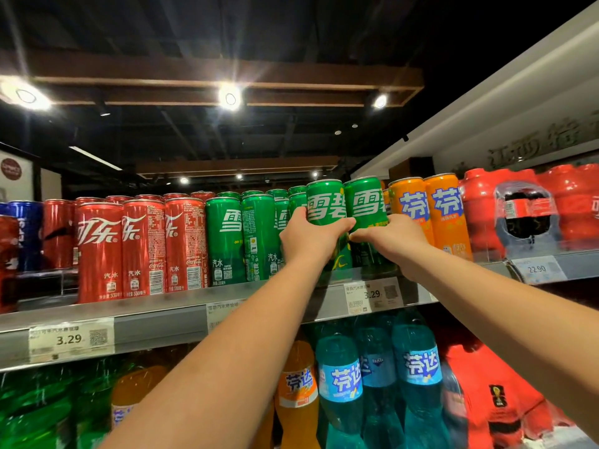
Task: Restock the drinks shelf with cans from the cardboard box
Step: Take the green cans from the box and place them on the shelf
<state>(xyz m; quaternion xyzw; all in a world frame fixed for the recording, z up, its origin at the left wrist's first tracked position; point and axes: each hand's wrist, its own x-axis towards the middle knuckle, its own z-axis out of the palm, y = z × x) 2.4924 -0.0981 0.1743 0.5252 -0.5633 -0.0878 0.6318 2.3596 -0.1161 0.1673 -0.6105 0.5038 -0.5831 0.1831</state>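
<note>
- Left hand [311,236] has its grip wrapped round one tall green aluminium can [325,202]; right hand [393,236] grasps a second green can [366,200] touching it.
- Both sit at the grey metal shelf [162,322] front edge, between green and orange cans [428,209].
- Risk: a hard push could topple neighbours backward.

Two green cans [346,205] with white lettering are showing at twelve o'clock; red cans [142,244] with white script are standing at nine, orange cans [428,205] with blue lettering at two. Teal bottles [376,377] with what look like light-blue labels are sitting at five.
</note>
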